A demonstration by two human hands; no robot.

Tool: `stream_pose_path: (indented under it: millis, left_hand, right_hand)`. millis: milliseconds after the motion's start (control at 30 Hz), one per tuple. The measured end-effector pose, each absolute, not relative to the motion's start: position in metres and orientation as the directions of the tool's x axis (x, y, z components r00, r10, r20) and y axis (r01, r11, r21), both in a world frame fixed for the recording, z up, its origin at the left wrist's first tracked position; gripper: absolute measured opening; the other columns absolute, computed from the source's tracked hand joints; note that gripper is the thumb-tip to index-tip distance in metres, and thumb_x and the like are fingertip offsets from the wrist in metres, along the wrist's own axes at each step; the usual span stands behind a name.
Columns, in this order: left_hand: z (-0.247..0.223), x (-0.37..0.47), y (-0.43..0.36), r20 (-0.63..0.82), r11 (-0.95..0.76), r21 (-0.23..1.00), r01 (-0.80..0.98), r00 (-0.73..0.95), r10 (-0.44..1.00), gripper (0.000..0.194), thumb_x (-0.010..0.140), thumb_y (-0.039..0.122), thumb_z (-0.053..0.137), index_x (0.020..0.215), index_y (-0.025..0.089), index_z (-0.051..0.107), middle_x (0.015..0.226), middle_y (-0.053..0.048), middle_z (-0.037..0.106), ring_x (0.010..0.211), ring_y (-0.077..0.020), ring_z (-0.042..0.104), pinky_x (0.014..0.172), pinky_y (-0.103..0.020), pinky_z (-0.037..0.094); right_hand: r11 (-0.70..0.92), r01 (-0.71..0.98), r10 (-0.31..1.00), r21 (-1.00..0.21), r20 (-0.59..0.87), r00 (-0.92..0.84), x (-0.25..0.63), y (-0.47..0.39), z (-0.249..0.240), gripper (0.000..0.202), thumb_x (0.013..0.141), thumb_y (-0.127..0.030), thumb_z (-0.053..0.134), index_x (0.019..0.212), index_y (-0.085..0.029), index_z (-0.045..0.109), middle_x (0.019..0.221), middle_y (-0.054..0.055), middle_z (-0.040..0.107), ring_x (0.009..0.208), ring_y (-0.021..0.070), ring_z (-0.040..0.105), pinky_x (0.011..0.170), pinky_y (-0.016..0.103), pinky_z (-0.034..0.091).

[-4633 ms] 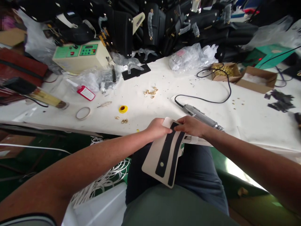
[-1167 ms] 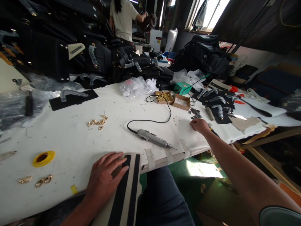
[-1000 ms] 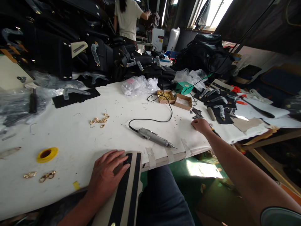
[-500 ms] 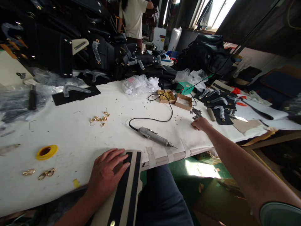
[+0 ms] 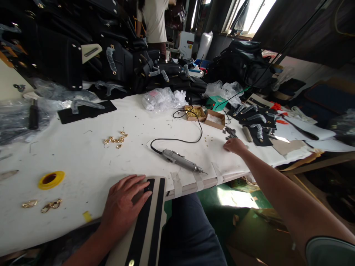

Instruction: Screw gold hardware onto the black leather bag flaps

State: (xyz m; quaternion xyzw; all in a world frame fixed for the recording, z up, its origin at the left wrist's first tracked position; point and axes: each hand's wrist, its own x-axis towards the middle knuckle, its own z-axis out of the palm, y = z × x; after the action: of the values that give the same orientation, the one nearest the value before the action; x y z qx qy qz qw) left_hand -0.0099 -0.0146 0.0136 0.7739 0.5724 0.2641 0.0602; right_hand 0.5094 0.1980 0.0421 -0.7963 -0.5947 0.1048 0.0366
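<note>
My left hand (image 5: 124,201) lies with fingers spread on a beige panel with black strips (image 5: 154,214), which overlaps the table's front edge. Farther right, my right hand (image 5: 234,146) rests on the white table, its fingers curled together; whatever they hold, if anything, is hidden. Just behind those fingers is a pile of small dark pieces (image 5: 230,132). A grey electric screwdriver (image 5: 181,160) lies between my hands, its bit pointing right. Tiny gold pieces (image 5: 207,139) are scattered left of my right hand.
Small boxes of gold parts (image 5: 195,113) and clear pieces (image 5: 215,119) stand near a green box (image 5: 216,103). A yellow tape roll (image 5: 51,180) and gold clasps (image 5: 51,205) lie left. Black bags (image 5: 59,55) are piled behind; a person (image 5: 155,22) stands beyond.
The whole view has shifted slightly, so the table items sit a little farther left. Both hands keep nearly the same places and poses.
</note>
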Motion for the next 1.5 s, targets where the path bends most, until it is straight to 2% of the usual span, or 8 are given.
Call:
stream_pose_path:
  millis: [67, 133, 300, 533, 700, 833, 1133, 1500]
  left_hand:
    - [0.013, -0.010, -0.015, 0.334, -0.334, 0.396, 0.855, 0.205, 0.920, 0.027, 0.097, 0.047, 0.065, 0.115, 0.033, 0.079, 0.133, -0.002, 0.076, 0.129, -0.0330, 0.063, 0.106, -0.053, 0.046]
    - [0.013, -0.010, -0.015, 0.332, -0.333, 0.398, 0.855, 0.204, 0.921, 0.027, 0.097, 0.047, 0.065, 0.115, 0.033, 0.079, 0.133, -0.002, 0.076, 0.129, -0.0329, 0.063, 0.106, -0.052, 0.046]
    - [0.013, -0.010, -0.016, 0.327, -0.325, 0.408, 0.853, 0.196, 0.925, 0.028, 0.097, 0.049, 0.064, 0.114, 0.032, 0.080, 0.133, -0.003, 0.076, 0.128, -0.0330, 0.063, 0.107, -0.052, 0.047]
    - [0.016, -0.009, -0.016, 0.327, -0.314, 0.417, 0.853, 0.182, 0.927, 0.026, 0.096, 0.047, 0.066, 0.111, 0.033, 0.081, 0.131, -0.002, 0.076, 0.128, -0.0336, 0.064, 0.106, -0.053, 0.048]
    - [0.016, -0.007, -0.017, 0.336, -0.320, 0.419, 0.850, 0.182, 0.924, 0.028, 0.097, 0.048, 0.064, 0.112, 0.031, 0.081, 0.130, -0.004, 0.077, 0.127, -0.0335, 0.065, 0.106, -0.054, 0.049]
    - [0.016, -0.007, -0.017, 0.336, -0.318, 0.414, 0.853, 0.181, 0.924, 0.028, 0.097, 0.048, 0.064, 0.112, 0.032, 0.081, 0.130, -0.004, 0.077, 0.127, -0.0333, 0.064, 0.107, -0.054, 0.049]
    - [0.014, -0.008, -0.017, 0.322, -0.311, 0.432, 0.846, 0.177, 0.930, 0.026, 0.096, 0.046, 0.066, 0.113, 0.033, 0.081, 0.132, -0.003, 0.076, 0.128, -0.0336, 0.064, 0.107, -0.055, 0.048]
    - [0.016, -0.007, -0.018, 0.310, -0.303, 0.445, 0.843, 0.172, 0.935, 0.025, 0.096, 0.044, 0.066, 0.114, 0.033, 0.080, 0.133, -0.002, 0.076, 0.130, -0.0338, 0.062, 0.108, -0.055, 0.047]
  right_hand:
    - [-0.308, 0.926, 0.949, -0.218, -0.134, 0.284, 0.508, 0.193, 0.042, 0.004, 0.073, -0.019, 0.076, 0.075, -0.015, 0.076, 0.068, 0.008, 0.069, 0.073, 0.0226, 0.066, 0.068, 0.034, 0.048]
    - [-0.301, 0.913, 0.953, -0.277, -0.115, 0.280, 0.505, 0.188, 0.044, 0.013, 0.071, -0.015, 0.074, 0.084, -0.015, 0.078, 0.073, 0.007, 0.072, 0.074, 0.0218, 0.067, 0.068, 0.032, 0.047]
    - [-0.240, 0.831, 0.970, -0.502, -0.096, 0.222, 0.483, 0.182, 0.045, 0.026, 0.084, -0.021, 0.068, 0.107, -0.014, 0.077, 0.089, 0.008, 0.079, 0.074, 0.0170, 0.072, 0.062, 0.024, 0.051]
    - [-0.199, 0.683, 0.980, -0.702, -0.158, 0.123, 0.429, 0.187, 0.021, 0.014, 0.085, -0.025, 0.069, 0.093, -0.017, 0.077, 0.066, 0.001, 0.072, 0.056, 0.0128, 0.062, 0.052, 0.021, 0.047]
    - [-0.222, 0.636, 0.975, -0.739, -0.174, 0.138, 0.422, 0.190, 0.015, 0.007, 0.078, -0.023, 0.073, 0.083, -0.019, 0.075, 0.052, -0.003, 0.061, 0.048, 0.0120, 0.053, 0.047, 0.022, 0.041]
    - [-0.254, 0.595, 0.967, -0.763, -0.195, 0.162, 0.422, 0.193, 0.014, 0.008, 0.078, -0.026, 0.074, 0.079, -0.019, 0.072, 0.052, -0.002, 0.061, 0.048, 0.0129, 0.055, 0.048, 0.023, 0.045]
    - [-0.229, 0.534, 0.967, -0.814, -0.127, 0.221, 0.418, 0.200, 0.013, 0.023, 0.079, -0.026, 0.075, 0.101, -0.019, 0.072, 0.075, 0.001, 0.071, 0.056, 0.0115, 0.061, 0.050, 0.022, 0.047]
    - [-0.231, 0.648, 0.965, -0.726, -0.084, 0.249, 0.407, 0.205, 0.004, 0.013, 0.076, -0.024, 0.073, 0.089, -0.021, 0.071, 0.066, -0.001, 0.070, 0.053, 0.0140, 0.061, 0.053, 0.025, 0.048]
